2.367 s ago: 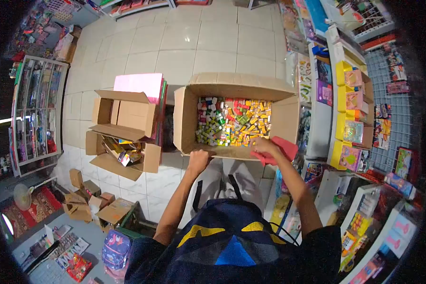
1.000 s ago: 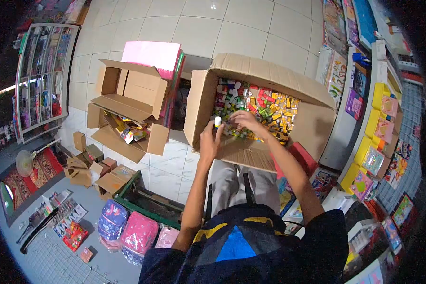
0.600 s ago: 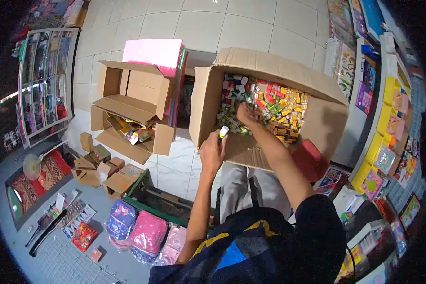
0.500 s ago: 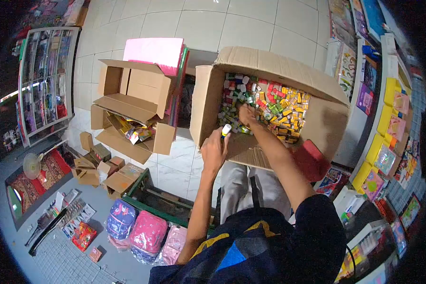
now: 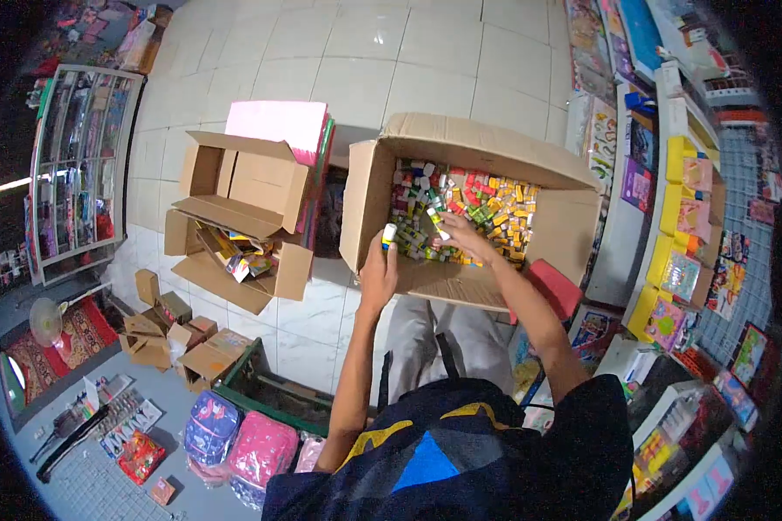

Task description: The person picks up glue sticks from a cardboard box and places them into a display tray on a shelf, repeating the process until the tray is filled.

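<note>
Landmark: the big cardboard box (image 5: 460,208), open at the top and standing on the tiled floor (image 5: 356,78) just ahead of the person's knees.
Left hand: the left hand (image 5: 378,269) is at the box's near-left corner, fingers curled round a small glue stick (image 5: 388,234) held upright, its white cap end poking above the fist.
Right hand: the right hand (image 5: 465,236) is over the near part of the box's contents, pinching a second small stick (image 5: 436,222) between thumb and fingertips; the stick lies tilted, white end up and away.
Contents: the box is filled with a loose heap of small items (image 5: 473,204), green and white toward its left side, yellow, orange and red toward its right.
Handling: the sticks look light, rigid and smooth-walled, so a fingertip pinch round the barrel should do; the round plastic may slip or roll if gripped loosely, and the cap end is the poorer place to hold since it may pull off.
Left of the box: a smaller open carton (image 5: 235,226) with flaps spread and mixed packets inside; a pink stack of sheets (image 5: 274,126) stands between it and the box.
Right of the box: a red stool (image 5: 554,288) touches its near-right corner, with shelves of packaged goods (image 5: 678,217) beyond.
Nearer than the box, to the left: folded small cartons (image 5: 169,326) and pink and blue bags (image 5: 243,443).
</note>
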Demonstrator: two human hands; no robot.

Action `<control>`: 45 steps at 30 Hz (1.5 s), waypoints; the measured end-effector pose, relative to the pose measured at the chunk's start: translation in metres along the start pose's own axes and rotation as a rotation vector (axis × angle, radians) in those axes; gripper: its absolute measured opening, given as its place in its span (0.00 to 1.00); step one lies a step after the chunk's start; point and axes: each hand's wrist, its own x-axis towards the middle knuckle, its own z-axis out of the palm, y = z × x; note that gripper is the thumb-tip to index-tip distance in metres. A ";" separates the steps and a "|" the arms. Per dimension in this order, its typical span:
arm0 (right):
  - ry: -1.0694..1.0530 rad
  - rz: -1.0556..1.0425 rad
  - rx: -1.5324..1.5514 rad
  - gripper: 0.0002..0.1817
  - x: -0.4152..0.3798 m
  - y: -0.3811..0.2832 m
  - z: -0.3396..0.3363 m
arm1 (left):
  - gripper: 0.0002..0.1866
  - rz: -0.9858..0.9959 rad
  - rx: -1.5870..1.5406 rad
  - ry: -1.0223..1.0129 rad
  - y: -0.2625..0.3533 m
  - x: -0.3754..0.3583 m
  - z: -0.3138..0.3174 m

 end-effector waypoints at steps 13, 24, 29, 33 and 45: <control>-0.105 -0.342 0.074 0.26 -0.163 -0.131 0.085 | 0.21 -0.213 -1.046 -0.301 0.067 0.005 -0.031; 0.026 -0.730 -0.055 0.15 -0.234 -0.175 0.114 | 0.20 0.033 -1.264 -0.388 0.135 0.012 -0.061; 0.153 -0.803 -0.020 0.13 -0.264 -0.172 0.108 | 0.20 0.068 -1.287 -0.499 0.168 -0.002 -0.076; 0.261 -0.913 -0.038 0.16 -0.284 -0.166 0.110 | 0.19 0.075 -1.024 -0.604 0.172 -0.008 -0.058; 0.719 -0.953 -0.054 0.20 -0.354 -0.110 0.067 | 0.22 0.177 -0.943 -1.008 0.221 -0.061 0.015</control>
